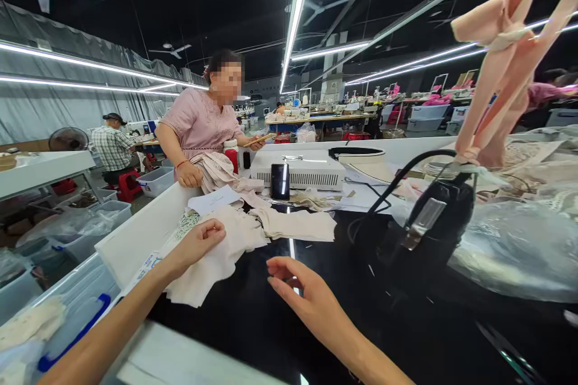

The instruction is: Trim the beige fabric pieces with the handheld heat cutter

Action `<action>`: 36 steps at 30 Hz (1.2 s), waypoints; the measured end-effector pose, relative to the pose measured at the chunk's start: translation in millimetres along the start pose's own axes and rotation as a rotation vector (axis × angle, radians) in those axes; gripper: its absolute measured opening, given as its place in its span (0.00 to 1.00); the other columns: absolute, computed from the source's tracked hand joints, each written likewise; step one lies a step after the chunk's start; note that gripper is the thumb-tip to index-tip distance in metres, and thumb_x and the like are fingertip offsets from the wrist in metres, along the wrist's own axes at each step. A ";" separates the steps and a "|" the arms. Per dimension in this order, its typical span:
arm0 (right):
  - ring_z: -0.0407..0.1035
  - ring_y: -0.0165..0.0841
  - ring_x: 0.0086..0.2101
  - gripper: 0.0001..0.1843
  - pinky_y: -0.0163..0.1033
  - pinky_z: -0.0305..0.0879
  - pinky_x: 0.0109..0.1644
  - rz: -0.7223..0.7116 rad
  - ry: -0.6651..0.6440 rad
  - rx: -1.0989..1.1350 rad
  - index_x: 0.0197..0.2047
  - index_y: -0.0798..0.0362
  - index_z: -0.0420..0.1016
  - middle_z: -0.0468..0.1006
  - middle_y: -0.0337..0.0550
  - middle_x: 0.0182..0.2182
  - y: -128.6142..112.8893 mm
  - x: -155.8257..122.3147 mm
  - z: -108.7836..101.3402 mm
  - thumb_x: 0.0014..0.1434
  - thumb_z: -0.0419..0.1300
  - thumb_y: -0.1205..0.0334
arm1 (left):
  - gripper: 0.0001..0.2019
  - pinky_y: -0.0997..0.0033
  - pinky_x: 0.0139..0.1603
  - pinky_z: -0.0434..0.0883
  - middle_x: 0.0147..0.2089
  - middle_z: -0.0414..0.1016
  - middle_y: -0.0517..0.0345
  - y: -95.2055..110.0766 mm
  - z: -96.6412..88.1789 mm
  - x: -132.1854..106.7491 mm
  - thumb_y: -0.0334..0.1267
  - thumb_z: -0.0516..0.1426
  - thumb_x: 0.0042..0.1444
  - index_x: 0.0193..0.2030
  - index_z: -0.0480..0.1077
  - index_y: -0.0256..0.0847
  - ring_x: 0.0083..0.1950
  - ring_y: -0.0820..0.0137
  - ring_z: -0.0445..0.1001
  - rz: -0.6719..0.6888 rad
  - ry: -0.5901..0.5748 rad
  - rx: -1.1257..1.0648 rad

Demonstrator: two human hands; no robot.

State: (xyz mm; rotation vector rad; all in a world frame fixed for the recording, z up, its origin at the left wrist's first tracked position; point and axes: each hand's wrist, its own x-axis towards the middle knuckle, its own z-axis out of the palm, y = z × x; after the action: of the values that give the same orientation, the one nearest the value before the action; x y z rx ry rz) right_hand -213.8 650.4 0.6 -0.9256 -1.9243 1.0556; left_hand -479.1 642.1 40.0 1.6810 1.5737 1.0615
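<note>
My left hand [198, 245] is over a pile of cream fabric pieces [217, 271], its fingers curled together. Whether cloth is pinched in them cannot be made out. Lower and to the right, my right hand [311, 298] hovers above the black tabletop [253, 325]. Its fingers are bent, with a gap between thumb and forefinger and nothing held. Beyond the hands lies a flat stack of cream cloth pieces [300, 225]. A white paper slip [214, 199] and a pale green lacy bundle [187, 222] are by the left pile.
Behind the cloth are a phone [280, 181] and a white vented box [311, 171]. A black machine [433, 222] with pink straps [501, 72] stands right; scissors [510, 352] lie lower right. Across the table, a person in pink [205, 123] rests a hand near crumpled beige fabric [217, 171].
</note>
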 end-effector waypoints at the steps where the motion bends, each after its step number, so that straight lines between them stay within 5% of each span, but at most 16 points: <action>1: 0.74 0.41 0.45 0.18 0.47 0.71 0.50 0.024 0.038 0.046 0.51 0.47 0.76 0.80 0.46 0.45 -2.1 1.2 1.6 0.58 0.61 0.51 | 0.21 0.75 0.28 0.55 0.27 0.61 0.65 6.6 4.6 -4.6 0.61 0.54 0.56 0.35 0.65 0.42 0.27 0.73 0.57 -0.001 -0.038 -0.031; 5: 0.70 0.47 0.54 0.32 0.53 0.66 0.59 0.075 0.049 0.235 0.57 0.49 0.73 0.79 0.50 0.51 -10.8 1.9 7.5 0.51 0.67 0.45 | 0.21 0.76 0.26 0.52 0.28 0.60 0.66 27.7 27.4 -17.0 0.60 0.59 0.56 0.37 0.66 0.42 0.27 0.75 0.54 -0.026 -0.233 -0.216; 9: 0.74 0.40 0.41 0.26 0.44 0.69 0.50 0.159 -0.213 0.539 0.44 0.52 0.78 0.81 0.43 0.38 -17.0 -7.3 11.0 0.49 0.70 0.42 | 0.21 0.76 0.27 0.52 0.28 0.61 0.66 37.7 48.0 -18.8 0.59 0.61 0.55 0.36 0.66 0.41 0.27 0.76 0.55 -0.061 -0.344 -0.352; 12: 0.68 0.32 0.30 0.23 0.38 0.66 0.40 0.235 -0.260 0.568 0.34 0.54 0.79 0.76 0.38 0.28 -16.5 -15.1 11.2 0.47 0.72 0.42 | 0.22 0.77 0.27 0.51 0.28 0.62 0.66 37.0 57.6 -17.1 0.59 0.62 0.54 0.36 0.68 0.40 0.27 0.76 0.55 -0.088 -0.338 -0.343; 19: 0.58 0.26 0.23 0.19 0.33 0.57 0.28 0.257 -0.237 0.453 0.29 0.53 0.74 0.66 0.33 0.22 -12.4 -18.6 9.4 0.49 0.69 0.45 | 0.22 0.77 0.26 0.53 0.28 0.65 0.65 30.9 66.0 -17.3 0.59 0.63 0.52 0.34 0.69 0.39 0.28 0.76 0.58 -0.143 -0.318 -0.348; 30: 0.55 0.24 0.20 0.23 0.32 0.55 0.23 0.349 -0.300 0.362 0.24 0.53 0.67 0.58 0.29 0.17 0.1 -21.5 18.6 0.45 0.69 0.43 | 0.25 0.77 0.28 0.55 0.27 0.63 0.65 32.7 67.1 -19.6 0.62 0.62 0.52 0.32 0.67 0.38 0.28 0.76 0.57 -0.152 -0.252 -0.324; 36: 0.54 0.24 0.20 0.15 0.31 0.52 0.24 0.331 -0.385 0.344 0.23 0.53 0.67 0.61 0.31 0.17 -0.7 -21.3 18.4 0.45 0.67 0.54 | 0.21 0.77 0.28 0.56 0.26 0.62 0.66 18.6 70.4 -19.3 0.57 0.61 0.54 0.32 0.68 0.38 0.27 0.76 0.57 -0.150 -0.236 -0.345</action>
State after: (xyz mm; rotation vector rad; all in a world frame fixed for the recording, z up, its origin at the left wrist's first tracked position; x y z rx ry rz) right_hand -219.7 625.6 -11.4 -0.9083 -1.8315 1.8066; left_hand -408.7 627.5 17.5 1.3768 1.2618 0.9554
